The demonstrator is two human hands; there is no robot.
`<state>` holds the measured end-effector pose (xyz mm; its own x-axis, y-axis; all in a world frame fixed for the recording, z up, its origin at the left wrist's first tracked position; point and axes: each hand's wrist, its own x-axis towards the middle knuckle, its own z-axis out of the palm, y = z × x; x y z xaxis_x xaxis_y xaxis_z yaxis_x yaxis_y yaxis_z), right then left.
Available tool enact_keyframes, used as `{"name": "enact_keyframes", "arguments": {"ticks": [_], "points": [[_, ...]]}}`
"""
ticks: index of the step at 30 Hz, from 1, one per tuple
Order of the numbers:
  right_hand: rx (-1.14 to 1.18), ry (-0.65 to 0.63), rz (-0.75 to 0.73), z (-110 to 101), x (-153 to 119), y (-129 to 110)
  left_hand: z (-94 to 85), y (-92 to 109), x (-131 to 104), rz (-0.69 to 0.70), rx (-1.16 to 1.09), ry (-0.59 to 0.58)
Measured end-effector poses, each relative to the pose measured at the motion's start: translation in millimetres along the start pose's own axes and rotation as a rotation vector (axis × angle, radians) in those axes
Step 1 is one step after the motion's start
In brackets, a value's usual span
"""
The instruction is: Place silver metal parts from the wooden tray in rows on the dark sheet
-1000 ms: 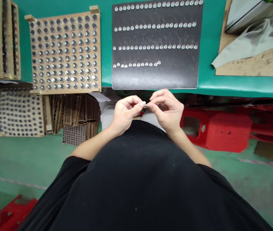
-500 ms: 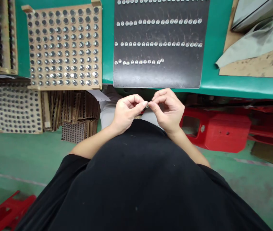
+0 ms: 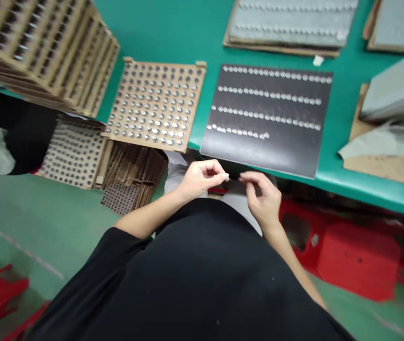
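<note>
Between thumb and index finger, my left hand (image 3: pixel 204 179) pinches a small round metal piece (image 3: pixel 226 178), above my lap. A short way to its right is my right hand (image 3: pixel 263 196), its fingers bent and thumb apart from the index finger, with nothing visible in it. Just beyond both hands lies a black board (image 3: pixel 280 151) bearing rows of small round silver pieces, the nearest row shorter than the others. Left of that board, a wooden tray (image 3: pixel 202 78) holds many small metal cylinders in a grid.
Stacked wooden trays (image 3: pixel 91 80) stand at the table's left, with another filled tray (image 3: pixel 70 156) below. A grey board (image 3: pixel 294 16) lies farther back. Right are a white box (image 3: pixel 389 90) and cloth (image 3: pixel 390 142). A red stool (image 3: pixel 360 260) sits under the table edge.
My hands have come apart; the right one has let go of the small piece, which stays in my left. The head view has turned and now takes in more of the table.
</note>
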<state>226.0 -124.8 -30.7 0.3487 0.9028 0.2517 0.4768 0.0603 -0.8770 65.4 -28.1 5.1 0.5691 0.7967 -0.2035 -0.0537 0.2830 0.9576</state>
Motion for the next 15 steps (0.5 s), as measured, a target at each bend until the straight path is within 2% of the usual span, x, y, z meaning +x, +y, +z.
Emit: {"name": "enact_keyframes", "arguments": {"ticks": [2, 3, 8, 10, 12, 15], "points": [[0.01, -0.016, -0.038, -3, -2, 6, -28.0, 14, 9, 0.056, 0.114, 0.013], [0.04, -0.028, -0.035, -5, -3, 9, -45.4, 22, 15, 0.09, 0.171, 0.06], [0.153, -0.047, 0.04, -8, -8, 14, -149.1, 54, 64, 0.23, 0.418, 0.509], [0.15, -0.037, 0.055, -5, -8, 13, -186.6, 58, 88, 0.228, 0.489, 0.631], [0.154, -0.024, 0.09, -1, -8, 11, -215.0, 59, 111, 0.224, 0.524, 0.691], [0.235, 0.003, 0.206, 6, -9, 9, -237.6, 59, 137, 0.281, 0.486, 0.698]]}}
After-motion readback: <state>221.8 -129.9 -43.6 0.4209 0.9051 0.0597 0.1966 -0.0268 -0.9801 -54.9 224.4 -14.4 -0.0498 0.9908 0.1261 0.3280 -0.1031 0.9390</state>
